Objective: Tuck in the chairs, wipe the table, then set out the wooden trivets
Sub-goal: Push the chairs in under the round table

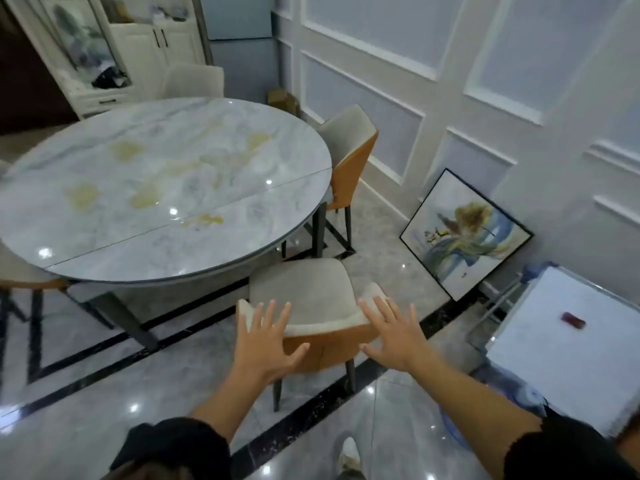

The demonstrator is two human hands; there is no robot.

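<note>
My left hand: my left hand [266,344] was spread wide with all fingers apart, holding nothing, in front of the left end of the chair back
My right hand: my right hand [394,336] was spread wide too, holding nothing, by the right end of the chair back; I could not tell if either hand touched it
Near chair: the near chair [311,306] had a pale seat and an orange back; it stood on the floor just beside the round edge of the desk, its seat mostly out in the open, only its front corner near the rim
Desk: the desk [104,244] was round and grey like marble, shiny, with yellow blotches on top and a thin straight line running across it
Other chairs: a second chair [349,150] sat close against the right side of the desk; a third chair [194,79] was at the far side; a fourth chair [20,271] showed at the left edge, partly under the rim
Picture: a framed picture [464,233] leaned on the wall, standing on the floor, well apart from the near chair
White board: a white board [568,355] lay to my right with a small red thing [573,320] on it
Sleeves: my sleeves were dark and pushed up my arms
</note>
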